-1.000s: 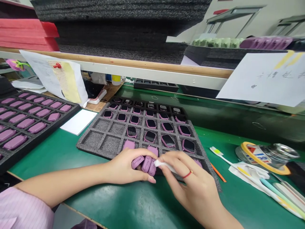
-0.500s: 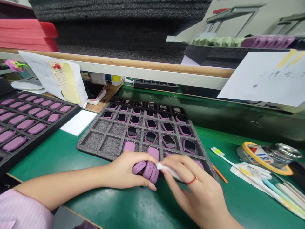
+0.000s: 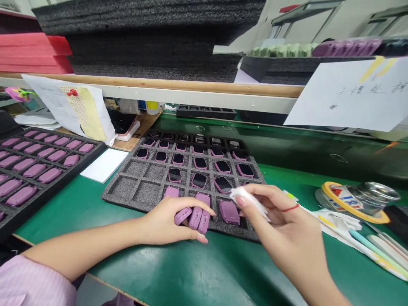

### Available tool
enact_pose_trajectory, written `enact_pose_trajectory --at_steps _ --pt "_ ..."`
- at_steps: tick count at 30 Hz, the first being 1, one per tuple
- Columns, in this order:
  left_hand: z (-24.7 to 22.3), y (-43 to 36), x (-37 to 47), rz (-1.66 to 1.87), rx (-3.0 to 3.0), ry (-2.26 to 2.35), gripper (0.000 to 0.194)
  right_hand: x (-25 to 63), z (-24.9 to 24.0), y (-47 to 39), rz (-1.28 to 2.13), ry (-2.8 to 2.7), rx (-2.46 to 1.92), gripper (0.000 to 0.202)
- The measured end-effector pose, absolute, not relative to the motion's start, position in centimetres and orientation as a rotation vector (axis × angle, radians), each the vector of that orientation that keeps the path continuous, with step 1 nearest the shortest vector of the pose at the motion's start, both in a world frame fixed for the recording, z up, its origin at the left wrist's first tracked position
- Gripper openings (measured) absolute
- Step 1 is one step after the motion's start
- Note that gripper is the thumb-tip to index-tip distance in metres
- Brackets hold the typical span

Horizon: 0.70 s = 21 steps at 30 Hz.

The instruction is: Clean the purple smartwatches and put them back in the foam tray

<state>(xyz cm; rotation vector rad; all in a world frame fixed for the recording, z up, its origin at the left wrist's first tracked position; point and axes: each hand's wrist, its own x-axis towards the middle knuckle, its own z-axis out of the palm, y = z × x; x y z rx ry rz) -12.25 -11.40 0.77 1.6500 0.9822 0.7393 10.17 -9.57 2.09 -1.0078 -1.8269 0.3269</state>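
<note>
Three purple smartwatch cases (image 3: 195,219) are gripped side by side between the fingers and thumb of my left hand (image 3: 167,221), just over the front edge of a grey foam tray (image 3: 123,191). My right hand (image 3: 280,225) pinches a folded white wipe (image 3: 250,202) above the tray's right part. Close to it lies a purple case (image 3: 229,211), back side up, in a front compartment. Dark-screened watches (image 3: 199,180) fill many of the compartments behind, while several at the left hold nothing. My hands partly hide the front row.
At the left stands another tray of purple cases (image 3: 35,170), beside a white paper pad (image 3: 105,165). A glass jar (image 3: 360,199), a toothbrush (image 3: 325,225) and tools lie on the right. A shelf (image 3: 191,89) with foam stacks crosses above the bench.
My right hand has moved right and up with the wipe, away from the cases in my left hand. The left hand keeps its hold, shifted slightly in view.
</note>
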Motion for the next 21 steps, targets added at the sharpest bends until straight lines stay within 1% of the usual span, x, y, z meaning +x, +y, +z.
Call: enact_pose_trajectory --at_steps 3,6,9,12,16,21 --pt "0.8 -11.3 -12.2 0.746 1.675 0.986 0.047 10.3 2.3 -9.7 0.351 -1.835 -1.003 0.009" --pt "0.5 -11.3 -12.0 0.776 1.705 1.003 0.048 9.8 2.3 -10.3 0.219 -1.977 -0.910 0.006" --pt "0.3 -11.4 -11.9 0.801 1.712 1.019 0.050 9.0 2.1 -11.1 0.163 -2.069 -0.766 0.013" --pt "0.3 -11.5 -11.8 0.812 1.746 0.996 0.048 8.4 2.1 -11.8 0.128 -2.112 -0.685 0.016" --pt "0.2 -11.5 -11.9 0.792 1.793 0.995 0.043 8.0 2.3 -11.9 0.040 -2.131 -0.686 0.015" --pt "0.2 -11.4 -12.0 0.762 1.831 0.994 0.041 7.8 2.7 -11.8 0.064 -2.274 -0.688 0.012"
